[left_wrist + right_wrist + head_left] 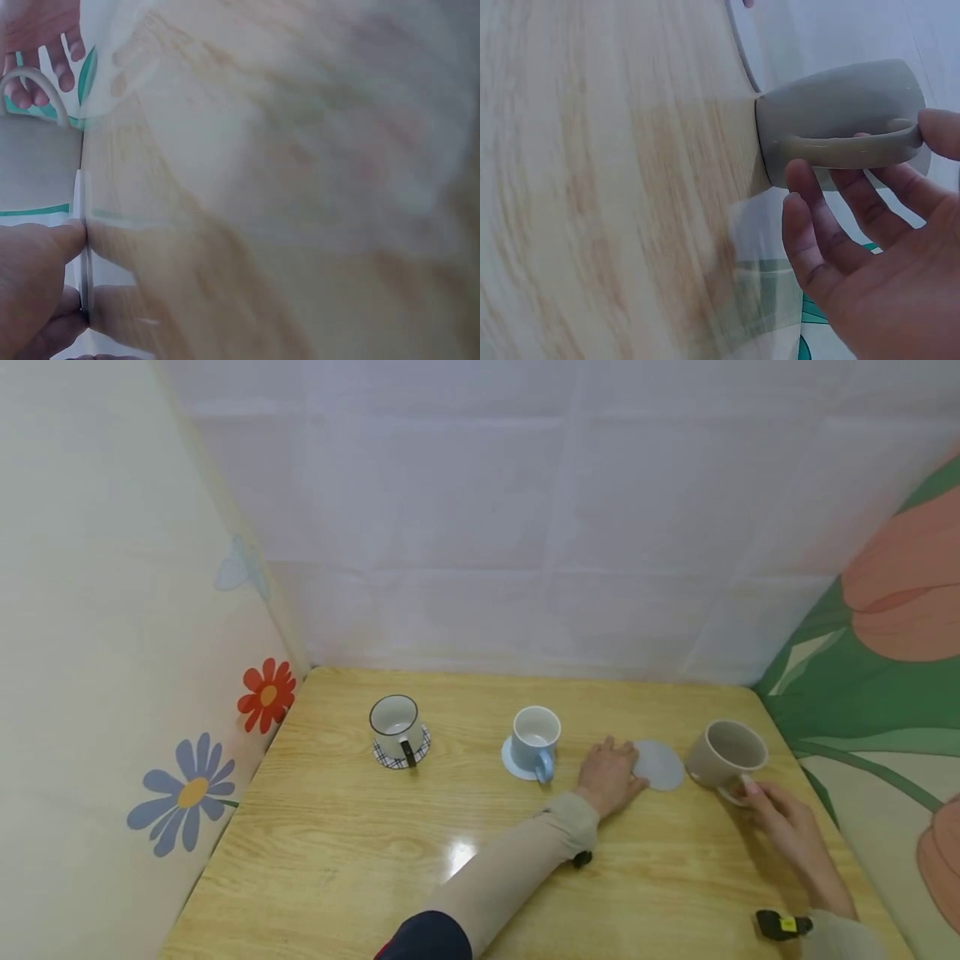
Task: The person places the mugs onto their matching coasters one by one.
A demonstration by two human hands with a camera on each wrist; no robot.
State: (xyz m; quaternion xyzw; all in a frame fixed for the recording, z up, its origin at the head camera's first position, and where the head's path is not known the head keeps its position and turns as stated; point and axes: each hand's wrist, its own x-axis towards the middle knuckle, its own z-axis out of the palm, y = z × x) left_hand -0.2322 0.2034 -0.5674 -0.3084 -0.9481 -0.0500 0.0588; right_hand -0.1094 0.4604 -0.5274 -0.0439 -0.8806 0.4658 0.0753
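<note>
My left hand (609, 777) reaches across to a round grey coaster (660, 766) lying on the wooden table, its thumb and fingertips gripping the rim at the left side. Seen edge-on in the left wrist view, the coaster (84, 277) is a thin strip. Just right of it a plain grey mug (723, 756) stands upright. My right hand (787, 827) holds the mug's handle; in the right wrist view the thumb rests on the handle's upper end, and the fingers lie along and behind the handle (847, 152).
A light blue mug (534, 739) stands on a pale blue coaster (517, 760) left of my left hand. Farther left, a white mug with a black rim (395, 727) sits on a checked coaster (390, 758). A white cloth wall (480, 618) borders the table's back.
</note>
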